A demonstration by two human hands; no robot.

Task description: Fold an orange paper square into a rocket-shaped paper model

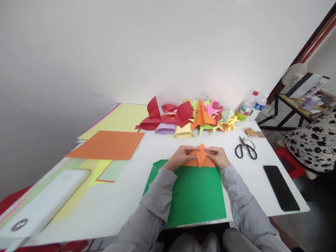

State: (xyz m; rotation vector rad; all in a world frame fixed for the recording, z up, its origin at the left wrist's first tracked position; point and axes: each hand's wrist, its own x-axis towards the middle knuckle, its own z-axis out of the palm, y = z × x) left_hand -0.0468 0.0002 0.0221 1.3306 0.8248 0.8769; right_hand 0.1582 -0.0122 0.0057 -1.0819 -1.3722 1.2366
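A partly folded piece of orange origami paper (201, 156) lies at the far edge of a green sheet (196, 196). Its middle forms a raised diamond, with flat flaps to both sides. My left hand (181, 156) grips the paper from the left, fingertips at the diamond's edge. From the right, my right hand (218, 156) pinches it in the same way, thumb and fingers close together. Both hands rest low over the table, and part of each side flap is hidden beneath the fingers.
Folded paper figures (202, 117) crowd the wall side, near two bottles (253, 106). Scissors (245, 148) and a black phone (280, 188) lie to the right. Orange card (106, 145), coloured sheets and a white device (47, 199) cover the left. Someone in patterned clothing (312, 143) sits at right.
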